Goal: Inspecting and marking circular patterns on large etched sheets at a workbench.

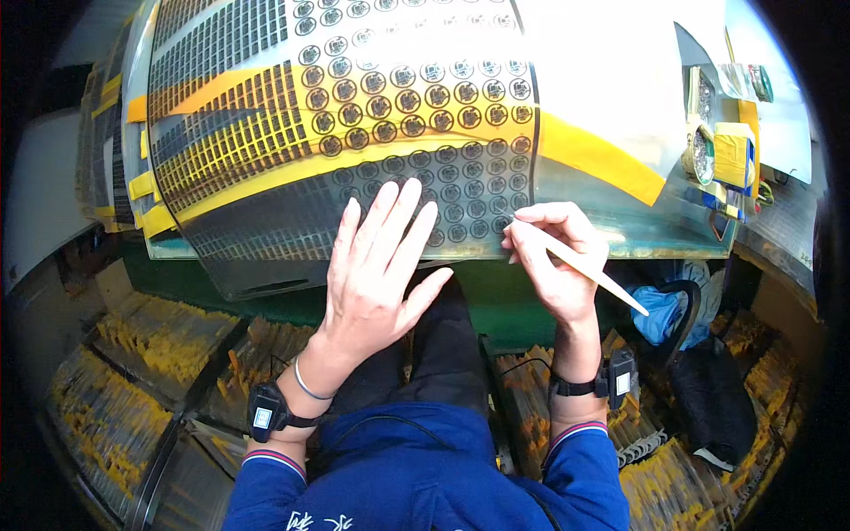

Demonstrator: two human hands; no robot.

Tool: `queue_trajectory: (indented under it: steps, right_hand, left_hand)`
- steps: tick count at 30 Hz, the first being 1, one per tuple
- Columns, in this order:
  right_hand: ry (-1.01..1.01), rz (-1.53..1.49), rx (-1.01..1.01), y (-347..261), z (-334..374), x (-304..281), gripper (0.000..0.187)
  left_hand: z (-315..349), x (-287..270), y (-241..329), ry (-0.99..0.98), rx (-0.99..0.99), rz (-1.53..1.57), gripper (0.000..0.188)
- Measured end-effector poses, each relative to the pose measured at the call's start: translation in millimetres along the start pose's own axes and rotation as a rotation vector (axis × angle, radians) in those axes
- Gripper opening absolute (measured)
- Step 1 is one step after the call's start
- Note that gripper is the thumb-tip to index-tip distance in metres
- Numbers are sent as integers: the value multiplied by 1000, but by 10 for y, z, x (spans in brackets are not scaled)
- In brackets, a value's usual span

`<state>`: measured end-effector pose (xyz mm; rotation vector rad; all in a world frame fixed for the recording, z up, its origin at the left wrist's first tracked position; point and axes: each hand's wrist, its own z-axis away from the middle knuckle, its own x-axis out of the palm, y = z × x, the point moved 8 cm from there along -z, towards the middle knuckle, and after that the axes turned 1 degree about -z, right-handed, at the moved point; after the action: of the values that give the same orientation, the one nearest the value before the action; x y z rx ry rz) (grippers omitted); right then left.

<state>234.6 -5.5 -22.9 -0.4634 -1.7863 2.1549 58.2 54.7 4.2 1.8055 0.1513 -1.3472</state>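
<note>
A large dark film sheet (482,177) printed with rows of round emblems and small rectangles lies on a bright glass-topped table (611,243). My left hand (372,265) rests on its near part, fingers stretched out and holding nothing. Beside it, my right hand (558,257) pinches a pale, tapered stick (589,273) like a brush handle. The stick's front end points at the sheet's near right edge; its working tip is hidden by my fingers. Orange-yellow strips (602,155) run across the table and show through the clear parts of the sheet.
At the table's right edge stand a roll of tape (702,155) and a yellow-and-blue block (733,152). Below are racks of upright, yellow-edged frames (164,336), a blue plastic bag (660,314) and a black bundle (715,398). The sheet's near left corner overhangs the table edge.
</note>
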Motion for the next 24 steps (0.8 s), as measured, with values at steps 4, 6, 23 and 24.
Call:
queue_trajectory:
  steps: [4, 6, 23, 24]
  right_hand:
    - [-22, 119, -14, -8, 10, 7, 14]
    - [-25, 188, -59, -44, -7, 40, 11]
    - [-104, 356, -296, -185, -11, 129, 7]
    - [-103, 355, -298, -188, -3, 145, 7]
  left_hand:
    - [31, 36, -27, -8, 23, -76, 59]
    - [44, 46, -44, 8, 39, -93, 60]
    - [45, 42, -48, 5, 48, -69, 59]
    - [47, 44, -53, 4, 44, -60, 59]
